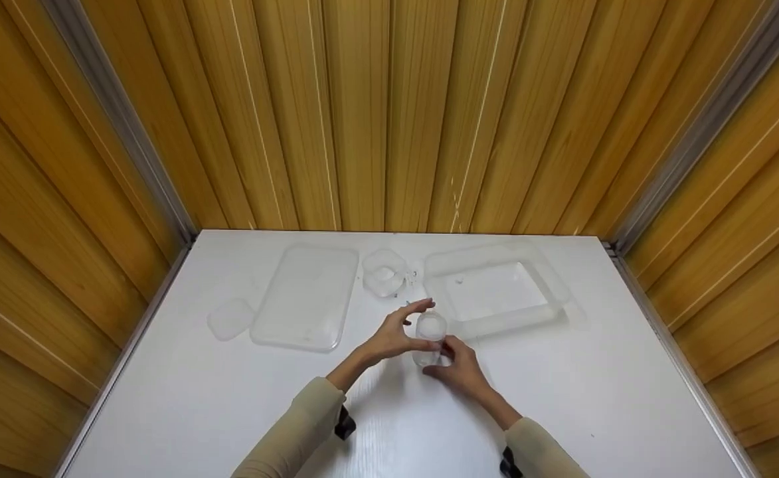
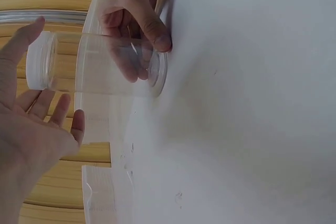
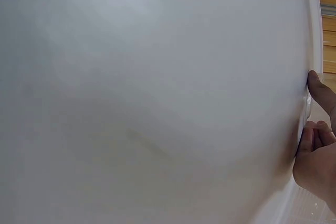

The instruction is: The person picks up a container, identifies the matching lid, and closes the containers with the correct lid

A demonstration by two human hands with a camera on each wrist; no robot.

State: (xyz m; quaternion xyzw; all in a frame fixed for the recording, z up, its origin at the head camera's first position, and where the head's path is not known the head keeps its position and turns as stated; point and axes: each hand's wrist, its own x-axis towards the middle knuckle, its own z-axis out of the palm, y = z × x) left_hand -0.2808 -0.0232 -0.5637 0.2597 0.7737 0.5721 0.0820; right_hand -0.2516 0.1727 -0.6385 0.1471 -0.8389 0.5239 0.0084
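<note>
Watching remotely, I see wood-grained walls (image 1: 356, 113) bordering the white desk's (image 1: 422, 438) far, left and right edges. Mid-desk stands a clear jar (image 2: 94, 64); the left hand (image 1: 389, 337) grips its lid (image 2: 39, 61) between spread thumb and finger, while the right hand (image 1: 463, 370) curls round its base.

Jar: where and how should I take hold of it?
I'd take the jar low on its body, from the person's right, thumb and fingers curved round. It stands upright with a smooth, cylindrical wall, and the right hand grips it there, near the base. The left hand spans the cap, leaving less room up top.
</note>
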